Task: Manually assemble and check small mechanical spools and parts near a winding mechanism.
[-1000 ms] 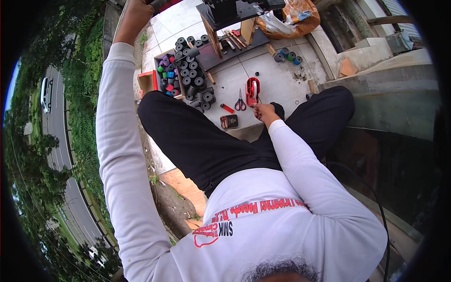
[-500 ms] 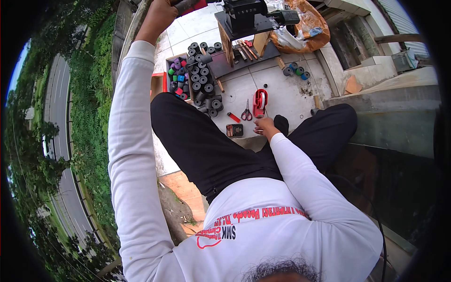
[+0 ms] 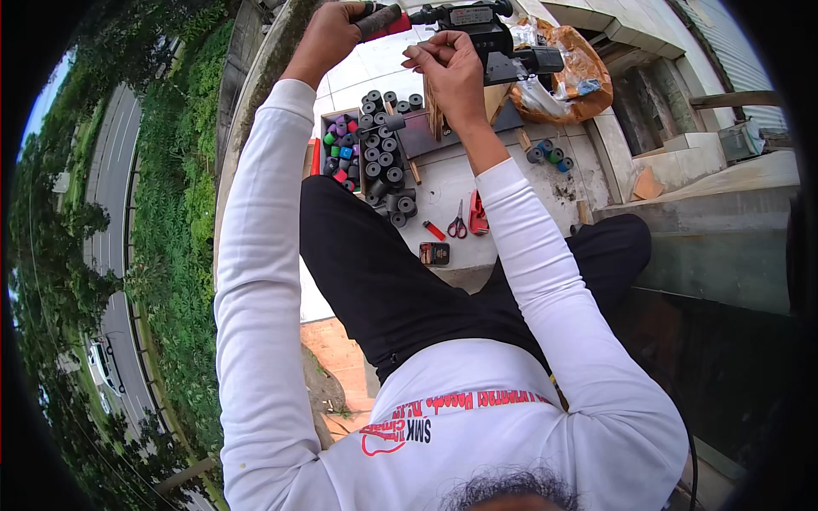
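My left hand (image 3: pixel 331 36) is closed round a dark grey cylinder (image 3: pixel 379 23) at the top of the view. A red part shows under that cylinder, which lies in line with the shaft of a black machine (image 3: pixel 481 32) to its right. My right hand (image 3: pixel 453 75) is raised below the machine, its thumb and fingertips pinched together close to the cylinder. Whatever lies in that pinch is too small to tell. Farther down on the tiles are a red tape dispenser (image 3: pixel 477 215), partly behind my right sleeve, scissors (image 3: pixel 457 223) and a red lighter (image 3: pixel 434 230).
Several black rolls (image 3: pixel 385 159) stand left of centre, beside a box of coloured rolls (image 3: pixel 342 145). A small dark tin (image 3: pixel 434 253) sits near my legs. Several dark rolls (image 3: pixel 550 155) lie at right, below an orange-and-white bag (image 3: pixel 575 77). Greenery and a road are far left.
My right hand has left the tape dispenser and risen to the machine, beside the dark cylinder. The left hand stays on the cylinder. The whole view has shifted slightly.
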Demonstrator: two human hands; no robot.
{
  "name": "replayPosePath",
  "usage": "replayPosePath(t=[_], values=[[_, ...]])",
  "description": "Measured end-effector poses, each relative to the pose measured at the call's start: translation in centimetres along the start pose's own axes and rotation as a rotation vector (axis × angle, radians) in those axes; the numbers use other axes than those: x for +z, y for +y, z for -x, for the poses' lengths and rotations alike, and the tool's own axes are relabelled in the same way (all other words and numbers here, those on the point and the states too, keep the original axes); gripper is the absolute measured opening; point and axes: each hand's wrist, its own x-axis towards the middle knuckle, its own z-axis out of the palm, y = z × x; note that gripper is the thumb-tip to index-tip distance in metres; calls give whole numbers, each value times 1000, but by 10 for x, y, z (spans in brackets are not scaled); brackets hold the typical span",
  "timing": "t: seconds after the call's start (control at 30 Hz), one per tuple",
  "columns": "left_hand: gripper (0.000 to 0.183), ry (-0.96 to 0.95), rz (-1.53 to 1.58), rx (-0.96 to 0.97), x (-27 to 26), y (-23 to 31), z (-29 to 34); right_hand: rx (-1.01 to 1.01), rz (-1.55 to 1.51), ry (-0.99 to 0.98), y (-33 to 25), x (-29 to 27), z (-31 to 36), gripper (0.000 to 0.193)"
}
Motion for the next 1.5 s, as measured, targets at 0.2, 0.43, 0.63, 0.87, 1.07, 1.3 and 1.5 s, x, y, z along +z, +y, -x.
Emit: replayPosePath(t=[0.2, 0.43, 0.63, 0.87, 1.07, 1.3, 1.5], values=[[19, 0, 22, -9, -1, 7, 4, -97, -52, 78, 8, 19, -21, 29], [20, 17, 73, -20, 2, 11, 7, -47, -12, 102, 15, 22, -25, 31], [21, 67, -31, -4, 4, 11, 7, -34, -8, 158, 17, 26, -29, 33], [30, 50, 39, 8, 6, 22, 8, -61, -26, 170, 25, 25, -29, 34], [24, 50, 43, -28, 1, 24, 10, -41, -40, 219, 27, 34, -25, 28], [27, 90, -18, -32, 3, 23, 10, -1, 26, 226, 32, 28, -13, 31], [24, 77, 23, -49, -2, 28, 19, 7, 186, 210, 21, 34, 17, 22]])
